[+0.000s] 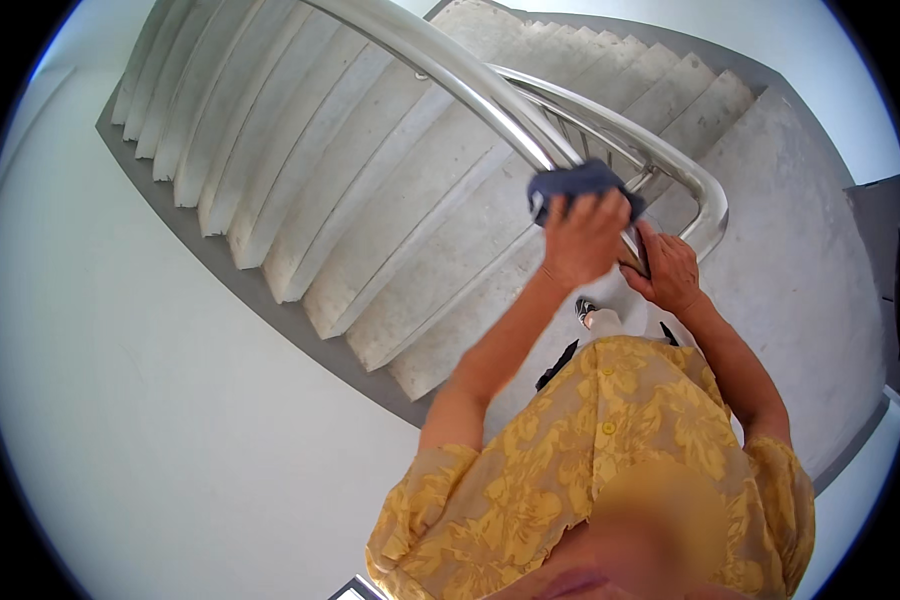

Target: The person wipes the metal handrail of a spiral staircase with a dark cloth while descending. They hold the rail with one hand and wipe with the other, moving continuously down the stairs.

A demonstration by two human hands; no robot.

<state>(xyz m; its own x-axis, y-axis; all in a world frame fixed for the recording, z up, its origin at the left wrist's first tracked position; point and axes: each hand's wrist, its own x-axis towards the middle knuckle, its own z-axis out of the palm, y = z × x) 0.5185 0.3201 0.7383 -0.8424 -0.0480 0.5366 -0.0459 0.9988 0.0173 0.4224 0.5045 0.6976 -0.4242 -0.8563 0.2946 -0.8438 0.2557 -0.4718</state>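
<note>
My left hand [586,234] presses a dark blue cloth [581,184] onto the round, polished stainless-steel handrail [465,75]. The cloth is bunched over the top of the rail, and this part of the picture is slightly blurred. Just below it, on the nearer side, my right hand [667,270] is wrapped around the same rail, its thumb on the left and its fingers over the upper side. The two hands are close together, and the cloth hides the stretch of rail under it.
Concrete steps [330,195] lie left of the rail. Another concrete flight [645,90] runs beyond a looped lower metal rail [709,195]. A concrete landing [787,300] extends to the right. A white wall [157,360] with a grey skirting band [300,319] borders the left steps. One shoe [585,309] shows below my hands.
</note>
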